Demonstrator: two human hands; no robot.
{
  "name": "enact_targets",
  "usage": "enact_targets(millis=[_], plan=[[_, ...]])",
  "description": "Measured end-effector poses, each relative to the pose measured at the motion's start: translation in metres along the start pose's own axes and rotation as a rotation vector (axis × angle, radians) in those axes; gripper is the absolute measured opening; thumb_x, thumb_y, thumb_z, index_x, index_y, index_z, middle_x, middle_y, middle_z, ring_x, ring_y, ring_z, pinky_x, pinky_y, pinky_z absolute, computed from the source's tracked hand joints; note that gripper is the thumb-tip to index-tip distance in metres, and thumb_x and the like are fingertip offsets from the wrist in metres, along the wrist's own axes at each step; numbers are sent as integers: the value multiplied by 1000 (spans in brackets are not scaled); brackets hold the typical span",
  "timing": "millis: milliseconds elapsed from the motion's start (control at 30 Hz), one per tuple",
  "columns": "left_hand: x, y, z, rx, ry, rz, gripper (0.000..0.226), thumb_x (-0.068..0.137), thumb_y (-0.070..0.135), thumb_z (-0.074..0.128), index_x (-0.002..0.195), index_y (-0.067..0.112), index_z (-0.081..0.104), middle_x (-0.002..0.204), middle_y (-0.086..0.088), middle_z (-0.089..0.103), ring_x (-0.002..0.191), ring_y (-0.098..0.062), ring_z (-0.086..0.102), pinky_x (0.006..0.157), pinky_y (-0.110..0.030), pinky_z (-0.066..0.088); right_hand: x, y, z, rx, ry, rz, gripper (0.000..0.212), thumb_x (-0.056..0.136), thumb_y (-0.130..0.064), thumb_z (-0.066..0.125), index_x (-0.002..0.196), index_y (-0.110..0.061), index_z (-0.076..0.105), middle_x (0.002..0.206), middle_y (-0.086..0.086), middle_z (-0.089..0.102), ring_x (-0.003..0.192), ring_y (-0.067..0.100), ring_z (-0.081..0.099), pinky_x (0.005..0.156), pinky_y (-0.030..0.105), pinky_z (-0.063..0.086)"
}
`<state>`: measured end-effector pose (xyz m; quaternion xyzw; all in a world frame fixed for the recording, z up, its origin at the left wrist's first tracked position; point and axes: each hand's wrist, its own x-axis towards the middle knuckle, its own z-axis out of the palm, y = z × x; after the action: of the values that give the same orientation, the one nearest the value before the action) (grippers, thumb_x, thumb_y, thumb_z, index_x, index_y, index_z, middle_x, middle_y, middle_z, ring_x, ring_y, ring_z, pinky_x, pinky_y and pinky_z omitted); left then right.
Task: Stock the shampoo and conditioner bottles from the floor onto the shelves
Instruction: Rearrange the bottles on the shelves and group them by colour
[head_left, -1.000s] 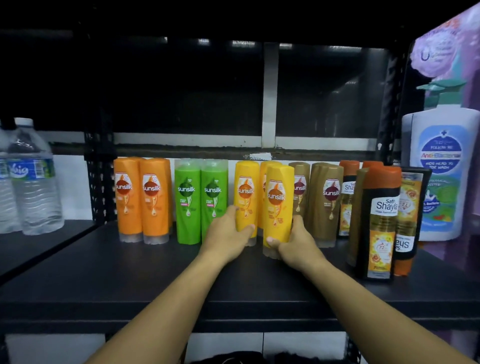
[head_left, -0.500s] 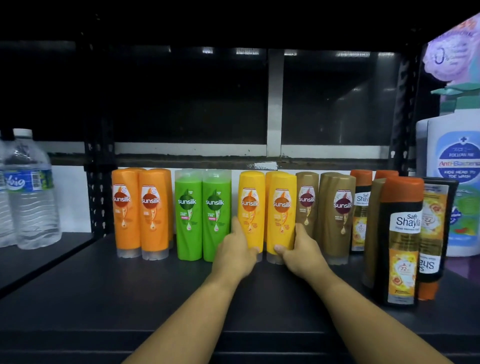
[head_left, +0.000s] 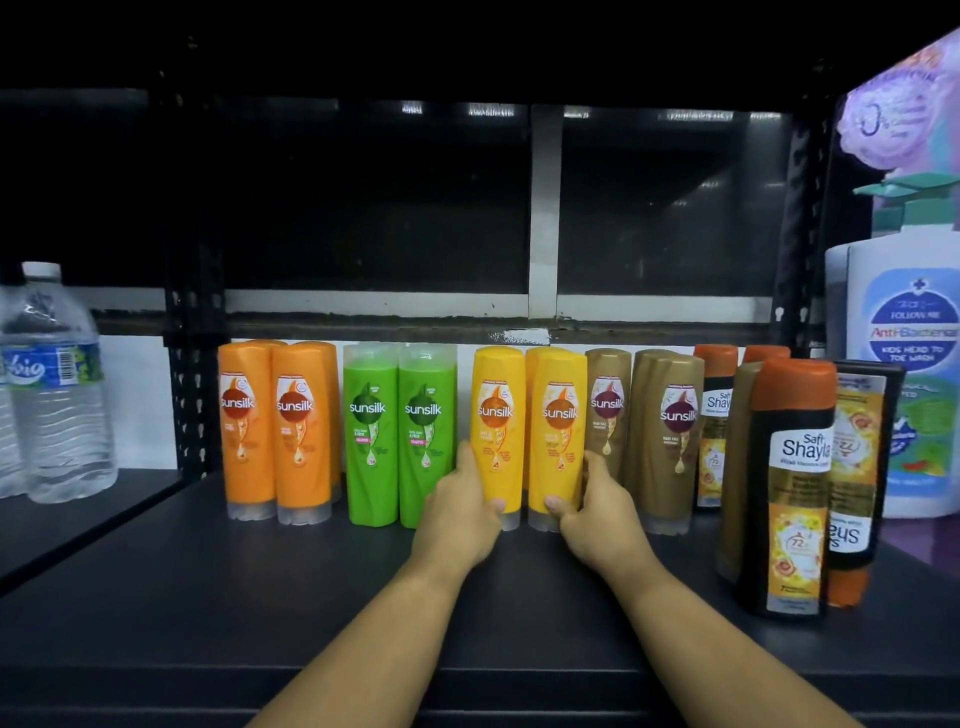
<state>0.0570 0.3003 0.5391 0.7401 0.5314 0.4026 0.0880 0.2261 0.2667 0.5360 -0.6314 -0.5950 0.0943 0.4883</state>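
Observation:
A row of Sunsilk bottles stands upright at the back of the dark shelf (head_left: 260, 587): orange bottles (head_left: 275, 431), green bottles (head_left: 397, 431), yellow ones, then brown bottles (head_left: 644, 431). My left hand (head_left: 460, 512) grips the base of the left yellow bottle (head_left: 496, 410). Around the base of the right yellow bottle (head_left: 558, 415) curls my right hand (head_left: 597, 514), thumb in front. Both yellow bottles stand side by side on the shelf. More yellow bottles behind them are mostly hidden.
Black-and-orange Safi Shayla bottles (head_left: 789, 488) stand at the right, one close to the front edge. A large white pump bottle (head_left: 909, 364) sits beyond them. Water bottles (head_left: 52, 384) stand on the neighbouring shelf at left. A black upright post (head_left: 195, 364) divides the shelves.
The right yellow bottle went from tilted and forward to upright in line with the left one. Both hands stayed at the bottle bases as the view came closer.

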Motion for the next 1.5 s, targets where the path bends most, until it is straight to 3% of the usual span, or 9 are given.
enact_targets(millis=[367, 733, 933, 1200, 1300, 1400, 1500], plan=[[0, -1, 1, -33, 29, 22, 58, 95, 28, 71, 139, 22, 34, 126, -6, 65, 113, -32, 65, 89, -42, 53, -1, 1, 1, -12, 5, -26, 70, 86, -22, 80, 141, -22, 37, 133, -2, 57, 124, 23, 55, 96, 34, 43], [1, -3, 3, -45, 27, 49, 60, 94, 27, 72, 141, 22, 34, 128, -6, 65, 114, -31, 64, 90, -43, 53, 2, 2, 2, -23, 2, -29, 75, 87, -25, 78, 146, -21, 32, 140, 2, 56, 129, 26, 54, 105, 43, 46], [3, -3, 4, -53, 18, 62, 58, 95, 28, 71, 139, 22, 35, 128, -5, 64, 114, -31, 64, 89, -40, 52, 3, 3, 2, -33, -7, -49, 74, 88, -25, 78, 146, -21, 34, 139, 1, 57, 128, 25, 55, 104, 40, 45], [5, -5, 5, -37, 24, 46, 52, 98, 25, 66, 138, 20, 35, 123, -8, 65, 108, -33, 65, 89, -46, 54, 4, 2, 2, -33, -25, -51, 76, 87, -27, 79, 148, -22, 33, 140, 0, 57, 129, 25, 55, 106, 43, 47], [6, -7, 5, -29, 44, 33, 36, 100, 28, 62, 131, 18, 47, 112, -7, 69, 100, -31, 67, 84, -44, 55, 4, 3, 3, -52, -22, -46, 74, 88, -29, 78, 148, -22, 34, 139, -1, 58, 129, 25, 55, 106, 43, 47], [5, -7, 0, -33, 133, 29, 22, 99, 37, 61, 111, 19, 64, 96, -2, 71, 89, -26, 68, 77, -40, 56, 4, 5, 4, -95, -15, -30, 63, 88, -32, 76, 141, -21, 44, 133, 1, 63, 122, 25, 60, 100, 39, 50], [-1, -8, -7, -18, 221, 47, 19, 97, 37, 62, 99, 18, 66, 88, 1, 70, 84, -23, 66, 74, -39, 54, 4, 4, 5, -177, -16, -15, 56, 90, -40, 71, 138, -21, 48, 125, 2, 66, 114, 26, 63, 92, 37, 51]])
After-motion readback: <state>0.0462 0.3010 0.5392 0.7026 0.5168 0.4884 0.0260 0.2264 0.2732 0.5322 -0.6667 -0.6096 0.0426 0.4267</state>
